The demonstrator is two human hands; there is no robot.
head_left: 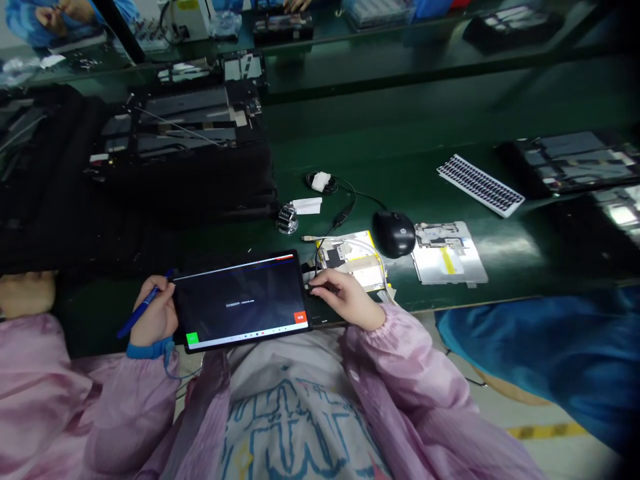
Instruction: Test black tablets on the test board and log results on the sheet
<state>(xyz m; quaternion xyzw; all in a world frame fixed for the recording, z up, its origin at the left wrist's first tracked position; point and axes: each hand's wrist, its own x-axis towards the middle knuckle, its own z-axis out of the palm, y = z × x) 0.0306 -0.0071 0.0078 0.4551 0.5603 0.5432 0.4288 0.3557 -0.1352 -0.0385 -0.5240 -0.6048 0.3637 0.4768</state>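
Note:
A tablet with a lit dark screen, a green box and a red box on it, lies tilted at the table's front edge. At its left edge my left hand grips the frame, with a blue pen held across the fingers. My right hand is closed in a pinch at the tablet's right edge, on a cable plug there; the fingertips partly hide it. Just behind that hand lie a flat battery-like part with yellow edges and a thin cable.
A black mouse stands beside a silver metal panel. Further off are a white-framed keyboard, a coiled cable and a small chrome object. Stacked black device housings rise at the left. Co-workers sit at both sides.

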